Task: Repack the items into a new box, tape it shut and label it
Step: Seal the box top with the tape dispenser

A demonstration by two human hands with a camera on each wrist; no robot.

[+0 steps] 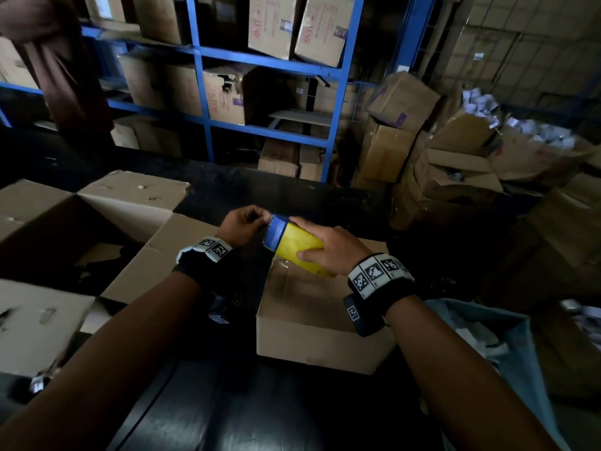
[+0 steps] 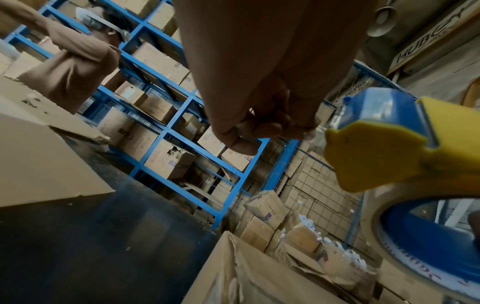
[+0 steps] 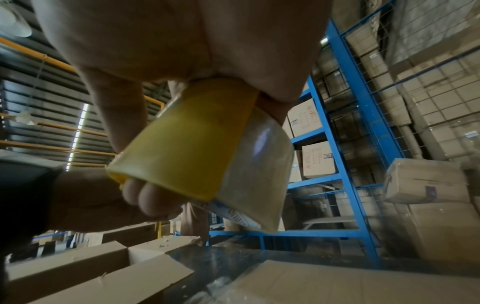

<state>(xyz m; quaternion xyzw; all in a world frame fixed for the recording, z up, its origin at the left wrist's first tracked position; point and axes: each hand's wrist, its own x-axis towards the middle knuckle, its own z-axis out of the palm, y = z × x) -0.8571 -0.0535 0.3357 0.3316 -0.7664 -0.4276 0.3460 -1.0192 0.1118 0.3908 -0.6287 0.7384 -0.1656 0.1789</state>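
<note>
My right hand grips a yellow and blue tape dispenser from above, holding it tilted just over a small closed cardboard box. In the right wrist view the yellow body fills my palm, with the clear tape roll below it. My left hand is at the dispenser's blue cutter end, fingers curled. In the left wrist view its thumb and fingertips pinch together beside the blue cutter, apparently on the clear tape end. A large open box stands to the left.
The boxes sit on a black table. Blue shelving full of cartons stands behind it. Crushed cartons pile at the right. A blue-lined bin is at my right side. Another person in brown stands at the far left.
</note>
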